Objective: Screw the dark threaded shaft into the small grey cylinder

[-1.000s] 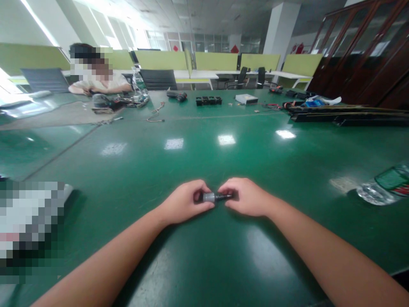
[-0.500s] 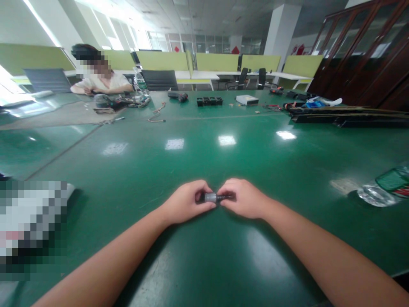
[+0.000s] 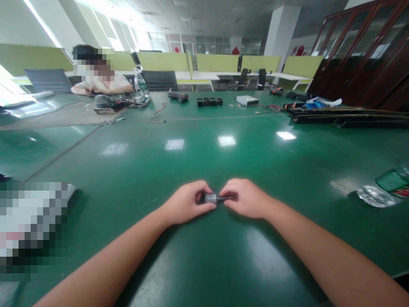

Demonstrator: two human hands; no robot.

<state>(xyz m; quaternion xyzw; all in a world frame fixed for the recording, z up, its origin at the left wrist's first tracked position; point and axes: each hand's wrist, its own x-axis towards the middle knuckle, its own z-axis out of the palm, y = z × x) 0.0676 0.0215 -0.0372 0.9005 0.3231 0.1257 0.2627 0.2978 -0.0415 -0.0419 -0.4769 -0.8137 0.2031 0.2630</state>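
Observation:
Near the front middle of the green table (image 3: 204, 162), my left hand (image 3: 188, 201) is closed around a small grey cylinder (image 3: 211, 198) with a dark end. From the cylinder's right side sticks a thin, dark, ridged shaft (image 3: 223, 198), lying level and pointing right. My right hand (image 3: 244, 198) is closed around the shaft's far end, thumb and fingers curled about it. The shaft's tip is hidden within those fingers. What kind of part this is cannot be made out.
A clear bottle with a green label (image 3: 383, 187) lies at the right. On the left is a blurred-out pale object (image 3: 32, 217). Across the table are a power drill (image 3: 178, 97), a black block (image 3: 209, 101), a white box (image 3: 247, 100), long dark strips (image 3: 348, 117) and a seated person (image 3: 102, 81).
My right fingers have slid slightly to the right along the shaft, so a little more of it shows. My left hand stays in place. The person opposite has shifted slightly.

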